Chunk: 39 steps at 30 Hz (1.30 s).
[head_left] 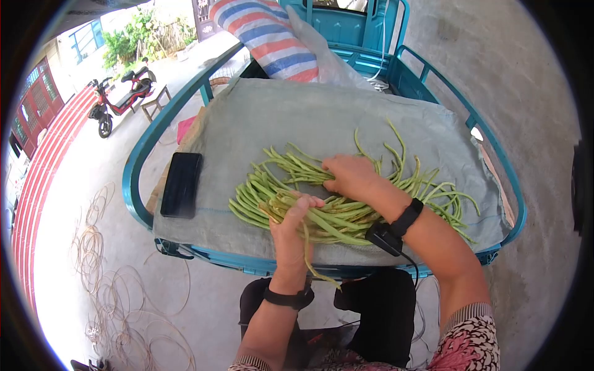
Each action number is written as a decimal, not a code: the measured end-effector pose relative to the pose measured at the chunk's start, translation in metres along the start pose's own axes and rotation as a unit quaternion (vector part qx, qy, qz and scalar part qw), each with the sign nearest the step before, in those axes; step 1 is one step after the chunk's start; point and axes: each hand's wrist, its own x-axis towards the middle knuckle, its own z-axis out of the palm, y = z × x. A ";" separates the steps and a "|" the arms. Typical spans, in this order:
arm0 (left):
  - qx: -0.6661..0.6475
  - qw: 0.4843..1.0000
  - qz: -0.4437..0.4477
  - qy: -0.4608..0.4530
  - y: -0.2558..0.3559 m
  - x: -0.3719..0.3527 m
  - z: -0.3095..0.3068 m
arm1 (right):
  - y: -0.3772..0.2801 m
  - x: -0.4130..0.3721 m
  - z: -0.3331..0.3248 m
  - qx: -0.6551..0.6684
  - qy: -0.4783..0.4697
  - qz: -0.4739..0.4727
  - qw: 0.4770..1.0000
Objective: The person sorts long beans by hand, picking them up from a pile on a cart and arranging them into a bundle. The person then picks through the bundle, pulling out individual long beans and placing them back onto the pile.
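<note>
Long green beans [352, 229] lie in a loose heap across the grey-green cloth [278, 111], their thin ends fanning out to the right. My left hand [291, 229] is closed round several of the beans at the near side of the heap, and one yellowish bean dangles below it over the cloth's edge. At the far side, my right hand [351, 176] has its fingers curled down on a smaller bunch of beans [294, 166]. Its fingertips are partly hidden among them. Both wrists wear black straps, and the right one carries a small black device [385, 238].
A black phone [181, 185] lies on the cloth to the left. Blue metal rails [139, 154] edge the cart bed on both sides. A striped sack [272, 40] rests behind. Coiled cord [93, 253] covers the floor at left, and a red scooter [120, 102] stands beyond.
</note>
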 end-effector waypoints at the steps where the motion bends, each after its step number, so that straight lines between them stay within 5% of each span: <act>1: -0.008 1.000 0.002 0.010 -0.002 0.001 -0.002 | 0.000 -0.001 -0.001 0.019 0.000 -0.004 1.000; 6: -0.022 0.999 -0.017 0.037 0.002 0.002 0.001 | 0.009 -0.004 -0.019 0.169 0.015 0.057 0.984; 12: 0.006 0.998 -0.062 0.027 0.009 0.003 0.002 | 0.028 -0.014 -0.017 0.461 0.009 0.048 0.886; 21: -0.033 0.995 -0.090 0.027 0.008 0.007 -0.002 | 0.002 -0.043 -0.029 0.483 0.095 0.011 0.870; 24: -0.049 0.995 -0.089 0.011 0.010 0.007 -0.002 | -0.003 -0.054 -0.027 0.462 0.140 0.005 0.876; 27: -0.052 0.995 -0.077 0.029 0.006 0.008 -0.003 | -0.007 -0.065 -0.030 0.309 0.159 -0.059 0.936; 36: -0.046 0.995 -0.071 -0.051 0.005 0.007 -0.010 | -0.017 -0.082 -0.043 0.176 0.115 -0.107 0.972; 39: -0.083 0.993 -0.081 0.002 0.008 0.005 -0.002 | -0.017 -0.085 -0.049 0.080 0.118 -0.118 0.983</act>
